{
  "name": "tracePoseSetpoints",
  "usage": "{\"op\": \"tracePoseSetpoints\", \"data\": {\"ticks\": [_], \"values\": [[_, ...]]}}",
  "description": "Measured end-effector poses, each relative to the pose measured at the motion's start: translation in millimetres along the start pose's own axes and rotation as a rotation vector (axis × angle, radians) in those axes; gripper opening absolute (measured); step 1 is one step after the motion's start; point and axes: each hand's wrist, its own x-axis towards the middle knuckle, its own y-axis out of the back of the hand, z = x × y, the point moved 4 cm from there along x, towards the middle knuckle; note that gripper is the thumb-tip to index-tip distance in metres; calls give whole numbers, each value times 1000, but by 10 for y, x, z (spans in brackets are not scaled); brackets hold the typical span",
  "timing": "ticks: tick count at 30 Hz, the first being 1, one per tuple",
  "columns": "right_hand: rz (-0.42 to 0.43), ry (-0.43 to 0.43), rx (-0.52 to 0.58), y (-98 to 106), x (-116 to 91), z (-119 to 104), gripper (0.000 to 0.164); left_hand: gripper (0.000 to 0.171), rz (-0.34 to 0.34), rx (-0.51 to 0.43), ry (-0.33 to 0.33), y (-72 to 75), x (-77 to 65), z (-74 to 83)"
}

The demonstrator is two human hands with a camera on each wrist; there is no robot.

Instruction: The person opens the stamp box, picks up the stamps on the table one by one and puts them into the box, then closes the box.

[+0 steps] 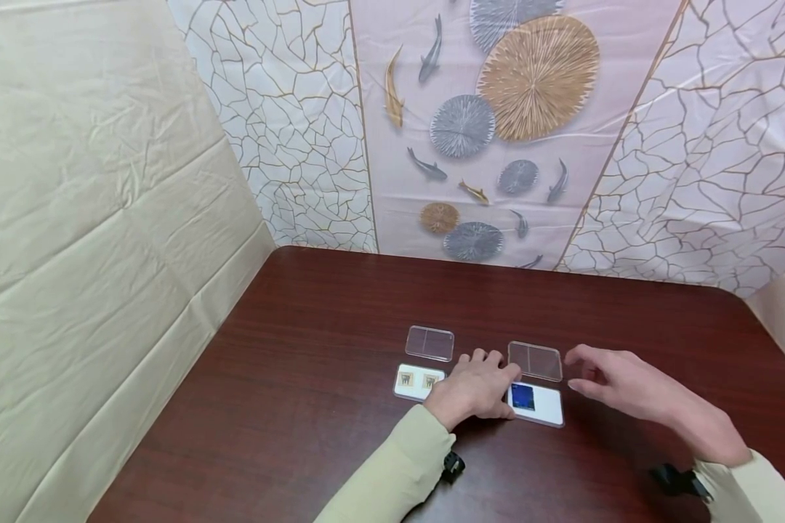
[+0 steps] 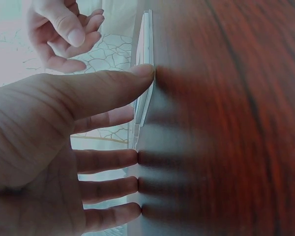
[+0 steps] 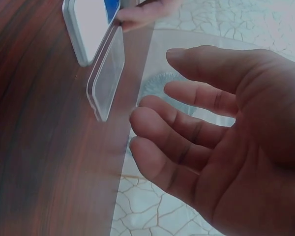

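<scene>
My left hand (image 1: 474,385) is low over the table, its thumb and index finger at the left end of a flat white case (image 1: 549,407). A dark blue square (image 1: 522,397) lies on that case's left half. In the left wrist view the thumb and index finger span the case's edge, and the other fingers (image 2: 110,187) touch the tabletop. Just right of a clear plastic lid (image 1: 544,363), my right hand (image 1: 618,381) hovers with loosely bent fingers and holds nothing. The right wrist view shows a gap between its fingers and the clear lid (image 3: 108,78).
A second white case (image 1: 405,392) with two small beige pictures lies left of my left hand, partly covered by it. Behind it is another clear lid (image 1: 429,343). The dark wooden table (image 1: 301,407) meets patterned cloth (image 1: 432,174) at its back edge.
</scene>
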Motion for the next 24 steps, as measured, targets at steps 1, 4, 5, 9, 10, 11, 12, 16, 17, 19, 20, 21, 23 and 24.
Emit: {"op": "tracePoseSetpoints", "data": {"ticks": [1, 4, 5, 9, 10, 11, 12, 16, 17, 19, 20, 21, 23, 24], "values": [[-2, -3, -6, 7, -10, 14, 29, 50, -1, 0, -1, 1, -2, -2], [-2, -12, -20, 27, -44, 50, 29, 50, 0, 3, -4, 1, -2, -4], [2, -9, -25, 34, -56, 62, 29, 50, 1, 3, -4, 1, 0, -4], [25, 0, -43, 59, -115, 114, 29, 49, 4, -2, -3, -5, 3, -5], [34, 3, -51, 63, -131, 130, 30, 49, 4, -4, -2, -5, 3, -4], [38, 4, -55, 63, -146, 147, 31, 49, 4, -6, -1, -5, 3, -2], [42, 4, -58, 63, -162, 164, 32, 49, 4, -9, -1, -6, 3, -1], [51, 8, -61, 58, -226, 231, 36, 49, 1, -11, -1, -10, 2, 2], [52, 10, -60, 57, -243, 247, 36, 49, 0, -11, -2, -11, 2, 2], [52, 8, -59, 57, -278, 280, 37, 49, 0, -11, -4, -11, 3, 3], [55, 9, -60, 60, -294, 294, 38, 49, 2, -12, -4, -10, 3, 4], [57, 8, -63, 64, -307, 310, 38, 49, 4, -14, -4, -8, 2, 5], [56, 1, -70, 74, -330, 342, 39, 49, 7, -18, -3, -5, 1, 6], [48, -6, -70, 76, -339, 359, 39, 49, 9, -19, -2, -4, 1, 6]]}}
